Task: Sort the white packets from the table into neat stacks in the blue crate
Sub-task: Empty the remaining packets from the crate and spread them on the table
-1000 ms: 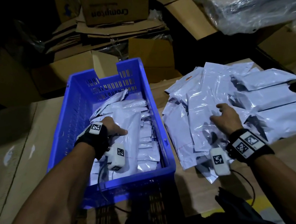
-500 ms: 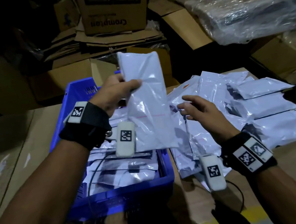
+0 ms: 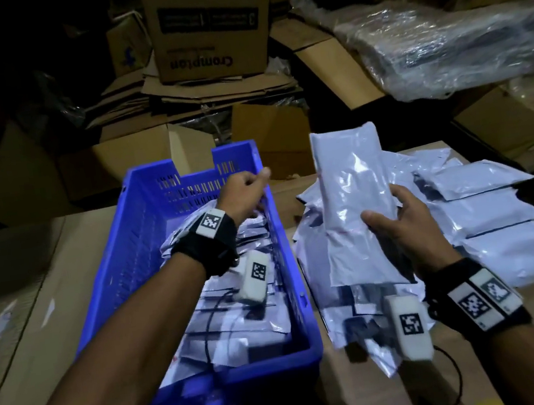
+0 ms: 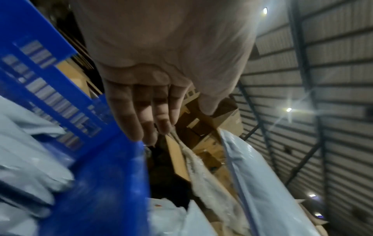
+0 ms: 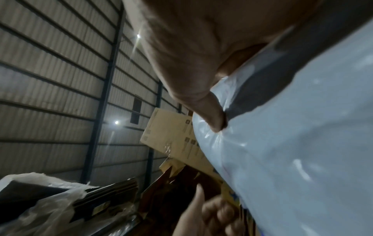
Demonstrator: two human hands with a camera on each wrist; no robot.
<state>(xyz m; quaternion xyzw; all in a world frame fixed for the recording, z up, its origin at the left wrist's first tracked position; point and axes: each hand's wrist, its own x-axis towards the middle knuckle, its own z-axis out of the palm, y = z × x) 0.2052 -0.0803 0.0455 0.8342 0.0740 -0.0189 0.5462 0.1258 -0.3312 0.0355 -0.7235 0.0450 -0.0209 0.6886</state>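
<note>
Half a second ago the left hand was lifting a white packet above the crate; now that packet (image 3: 355, 211) is sitting in the right hand, and the left hand is hanging bare over the crate.

On the left, the blue crate (image 3: 148, 238) is resting on the desk (image 3: 34, 301), holding layers of white packets (image 3: 241, 328). The left hand (image 3: 244, 193) is hovering over the crate's far right corner — its fingers (image 4: 141, 110) are loosely curled and holding nothing.

To the right, the right hand (image 3: 398, 229) is grasping the raised packet, thumb (image 5: 212, 111) pressing into its front face, fingers wrapping behind it. The packet is standing nearly upright above the loose heap of white packets (image 3: 485, 221) that is spreading across the desk just beside the crate.

Behind the desk, cardboard boxes (image 3: 208, 26) are piling up — and a plastic-wrapped bundle (image 3: 448, 42) is lying at the far right.
</note>
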